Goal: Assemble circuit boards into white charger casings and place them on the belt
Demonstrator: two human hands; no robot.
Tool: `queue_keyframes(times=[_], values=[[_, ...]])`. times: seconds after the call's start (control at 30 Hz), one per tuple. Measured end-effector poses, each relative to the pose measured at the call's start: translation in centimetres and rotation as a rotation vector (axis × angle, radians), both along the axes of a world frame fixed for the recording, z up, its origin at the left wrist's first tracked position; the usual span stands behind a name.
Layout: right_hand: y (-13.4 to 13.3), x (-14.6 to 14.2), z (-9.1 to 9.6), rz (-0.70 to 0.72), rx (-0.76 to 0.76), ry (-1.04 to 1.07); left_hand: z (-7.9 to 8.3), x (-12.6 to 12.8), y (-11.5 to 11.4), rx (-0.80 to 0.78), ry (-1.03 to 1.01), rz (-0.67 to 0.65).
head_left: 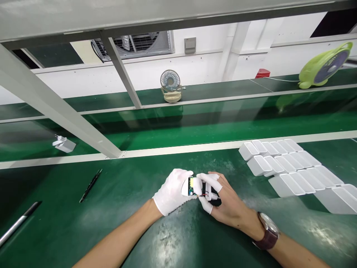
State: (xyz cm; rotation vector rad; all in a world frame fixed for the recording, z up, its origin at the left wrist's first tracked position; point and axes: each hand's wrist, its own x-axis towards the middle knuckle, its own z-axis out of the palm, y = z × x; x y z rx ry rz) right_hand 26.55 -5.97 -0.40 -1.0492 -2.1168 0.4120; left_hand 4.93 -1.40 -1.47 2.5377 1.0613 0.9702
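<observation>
My left hand (170, 191), in a white glove, is closed round a small white casing (186, 187) with a green circuit board (191, 185) showing inside it. My right hand (223, 199), bare but with white finger cots on the fingertips and a brown watch on the wrist, pinches a black part (214, 196) joined to the board by thin red wires. Both hands meet just above the green bench (139, 223).
Rows of white casings (290, 171) lie to the right. A black pen (90, 185) and a metal rod (18, 222) lie to the left. A white adapter (64, 144) sits on the conveyor belt. Two small fans (170, 85) stand on the far shelf.
</observation>
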Motion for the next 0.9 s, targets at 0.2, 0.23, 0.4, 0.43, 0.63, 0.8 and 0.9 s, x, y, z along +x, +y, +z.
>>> queue_keyframes(times=[0.2, 0.23, 0.4, 0.43, 0.63, 0.8, 0.9], values=[[0.2, -0.1, -0.3, 0.012, 0.017, 0.018, -1.6, -0.7, 0.0, 0.036, -0.004, 0.007], [0.2, -0.1, -0.4, 0.015, 0.015, 0.027, -1.7, -0.8, 0.0, 0.039, -0.004, 0.008], [0.2, -0.1, -0.5, 0.025, -0.002, 0.025, -1.5, -0.7, 0.1, 0.053, -0.008, -0.019], [0.2, -0.1, -0.6, 0.026, -0.009, 0.021, -1.5, -0.7, 0.2, 0.055, -0.009, -0.022], [0.1, -0.3, -1.0, 0.028, -0.022, 0.017, -0.9, -0.4, 0.2, 0.078, -0.019, -0.022], [0.1, -0.7, -1.3, 0.047, -0.032, 0.014, 0.2, 0.6, 0.2, 0.004, 0.022, -0.089], [-0.2, -0.7, -1.0, 0.064, -0.084, 0.06, 0.2, 0.6, 0.2, -0.014, -0.026, -0.135]])
